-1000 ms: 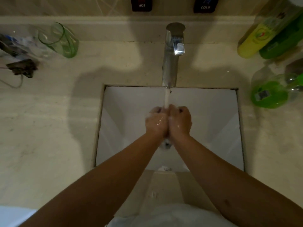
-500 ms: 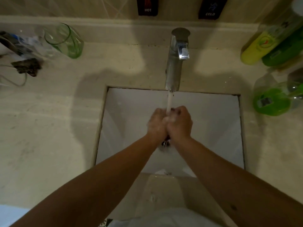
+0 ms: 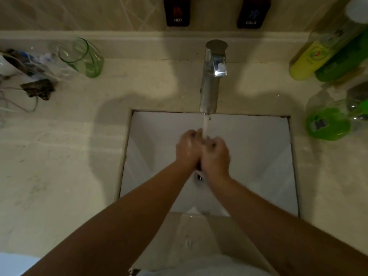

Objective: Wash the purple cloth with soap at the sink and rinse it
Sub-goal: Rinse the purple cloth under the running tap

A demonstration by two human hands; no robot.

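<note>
Over the white sink [image 3: 258,156], my left hand [image 3: 187,148] and my right hand [image 3: 216,156] are pressed together, fingers curled, right under the water stream [image 3: 205,124] that runs from the metal faucet [image 3: 211,86]. Both hands look wet. The purple cloth [image 3: 198,166] is almost wholly hidden inside them. Only a dark sliver shows between the heels of the palms, and another dark bit shows at the right fingertips.
A green glass [image 3: 83,58] and a dark tangle with cords [image 3: 37,89] lie on the left counter. A yellow bottle [image 3: 310,60] and a green soap bottle [image 3: 328,124] lie on the right. HOT [image 3: 177,12] and COLD [image 3: 252,13] tags hang on the wall.
The hands stay under the stream and keep rubbing; the left hand has slid slightly forward past the right. The view has tilted a little, so the sink sits lower in frame.
</note>
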